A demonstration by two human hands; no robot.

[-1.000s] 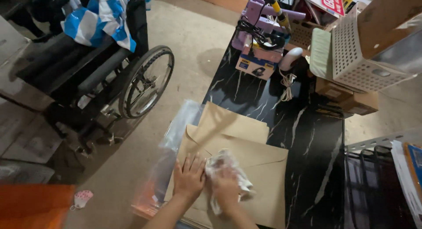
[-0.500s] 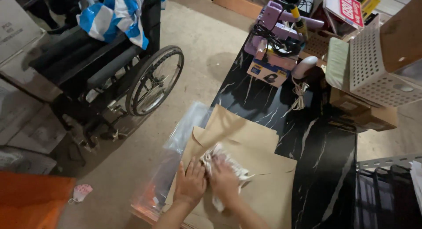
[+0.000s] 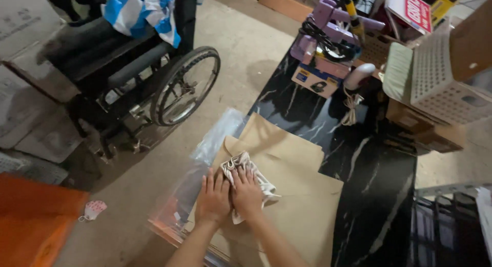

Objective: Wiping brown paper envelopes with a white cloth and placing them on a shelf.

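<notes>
While pressed flat: a small white patterned cloth (image 3: pixel 249 181) lies under both hands at lower centre, on brown paper sheets (image 3: pixel 300 205) spread over the black marbled counter (image 3: pixel 379 195).
Left hand (image 3: pixel 213 198): fingers spread flat beside the cloth's left edge, gripping nothing.
Right hand (image 3: pixel 247 191): fingers flat on top of the cloth, pressing, not closed around it.
Progress: cloth looks folded small; paper not yet wrapped around it.
Containers: white perforated basket (image 3: pixel 435 82) at upper right, contents hidden; clear plastic bag (image 3: pixel 207 154) left of the paper, seemingly empty.
</notes>
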